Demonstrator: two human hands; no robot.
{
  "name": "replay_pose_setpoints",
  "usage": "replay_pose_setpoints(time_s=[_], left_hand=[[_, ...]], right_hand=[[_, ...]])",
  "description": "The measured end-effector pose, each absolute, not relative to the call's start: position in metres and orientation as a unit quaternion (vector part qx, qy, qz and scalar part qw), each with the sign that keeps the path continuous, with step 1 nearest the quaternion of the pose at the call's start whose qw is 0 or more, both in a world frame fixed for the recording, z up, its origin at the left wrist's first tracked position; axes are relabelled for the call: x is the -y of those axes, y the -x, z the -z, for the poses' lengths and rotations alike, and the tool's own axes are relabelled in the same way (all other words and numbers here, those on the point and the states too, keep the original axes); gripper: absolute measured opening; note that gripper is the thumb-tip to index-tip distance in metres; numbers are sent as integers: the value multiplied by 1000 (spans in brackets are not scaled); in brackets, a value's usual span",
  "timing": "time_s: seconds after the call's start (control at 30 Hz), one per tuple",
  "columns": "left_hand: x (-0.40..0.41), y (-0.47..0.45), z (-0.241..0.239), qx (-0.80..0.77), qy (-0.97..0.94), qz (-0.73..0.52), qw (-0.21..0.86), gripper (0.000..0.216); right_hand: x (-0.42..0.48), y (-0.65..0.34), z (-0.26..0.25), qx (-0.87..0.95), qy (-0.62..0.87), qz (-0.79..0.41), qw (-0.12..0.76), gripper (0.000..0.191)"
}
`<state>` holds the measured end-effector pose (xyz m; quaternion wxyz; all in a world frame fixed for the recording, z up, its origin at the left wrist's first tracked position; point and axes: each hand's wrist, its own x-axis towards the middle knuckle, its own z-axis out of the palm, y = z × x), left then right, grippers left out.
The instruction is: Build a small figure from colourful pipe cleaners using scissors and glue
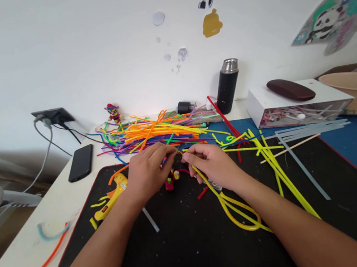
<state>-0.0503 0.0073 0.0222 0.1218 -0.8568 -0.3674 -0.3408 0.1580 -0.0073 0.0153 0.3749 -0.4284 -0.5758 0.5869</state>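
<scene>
My left hand [148, 168] is closed in a pinch above the middle of the black mat [192, 250]. Under its fingers shows part of a small red, yellow and blue pipe-cleaner figure [169, 184], mostly hidden. Opposite it, my right hand [209, 162] pinches a yellow pipe cleaner [206, 181] that trails toward my right forearm. The fingertips of both hands nearly meet, with a thin strand between them too small to make out. Beneath the trailing pipe cleaner lies a yellow loop [245, 228] resembling a scissors handle.
A yellow glue gun [111, 203] rests left of my hands. Behind is a heap of coloured pipe cleaners [150, 131], near a black flask [227, 88]. Yellow-green strips [286, 179] and translucent sticks [303, 166] lie right. A phone [80, 163] is at left, a white box [300, 102] at right.
</scene>
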Motion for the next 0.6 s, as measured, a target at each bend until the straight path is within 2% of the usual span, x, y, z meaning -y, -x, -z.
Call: replay_pose_setpoints(time_s=[0.6], left_hand=[[-8,53,-24,347,872,316,135,17]], right_hand=[[8,-158,-15,588,429,-583,360,24]])
